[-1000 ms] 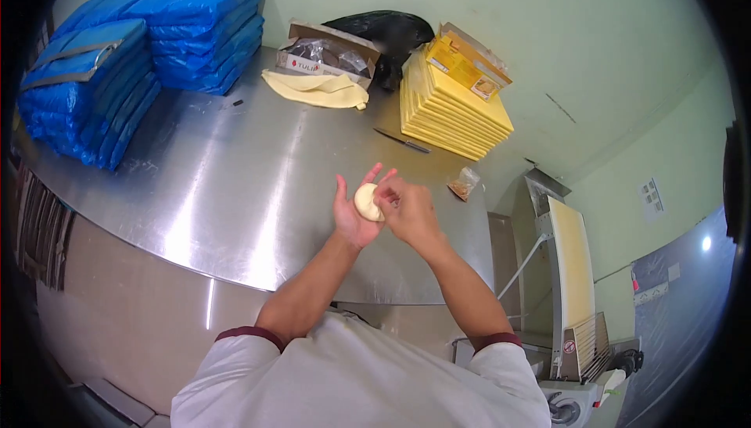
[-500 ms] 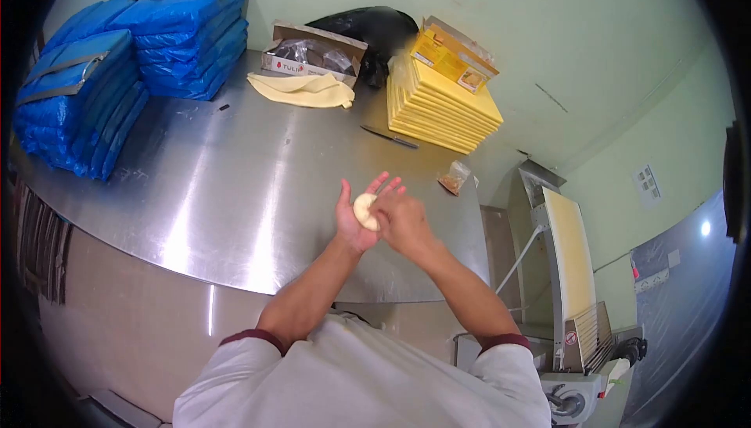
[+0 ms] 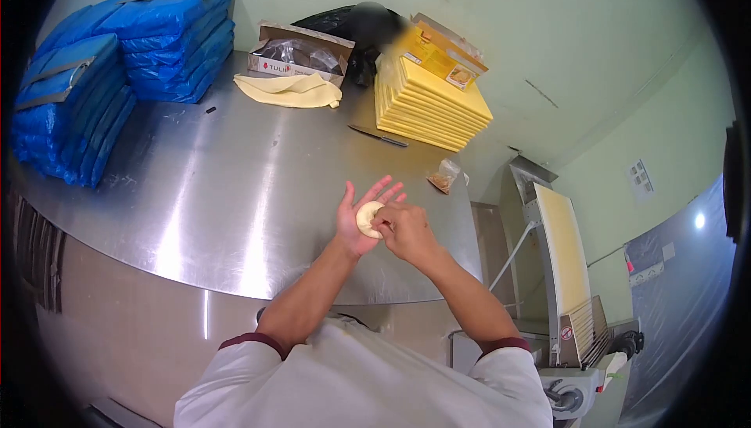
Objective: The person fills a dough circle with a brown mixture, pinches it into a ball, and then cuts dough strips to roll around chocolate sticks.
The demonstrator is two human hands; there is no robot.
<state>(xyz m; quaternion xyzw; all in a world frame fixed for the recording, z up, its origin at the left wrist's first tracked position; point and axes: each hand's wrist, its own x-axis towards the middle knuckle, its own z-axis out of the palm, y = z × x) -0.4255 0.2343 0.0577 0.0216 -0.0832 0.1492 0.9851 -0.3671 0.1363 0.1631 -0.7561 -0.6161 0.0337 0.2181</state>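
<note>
A small round piece of pale dough lies on the palm of my left hand, which is turned up with thumb and fingers spread. A dimple shows near the dough's middle. My right hand is over the dough's right side, its thumb and fingers pinched together at the dimple. The fingertips partly cover the dough. Both hands are above the near right part of the steel table. A flat strip of pale dough lies farther back on the table.
Blue wrapped stacks stand at back left. A cardboard box, black plastic bag and yellow stack line the back. A knife and small plastic bag lie closer. A machine with a conveyor stands right.
My right fingers have shifted slightly and now pinch at the dough's middle, and more of its round face shows. The view has turned slightly, so the table items appear farther left.
</note>
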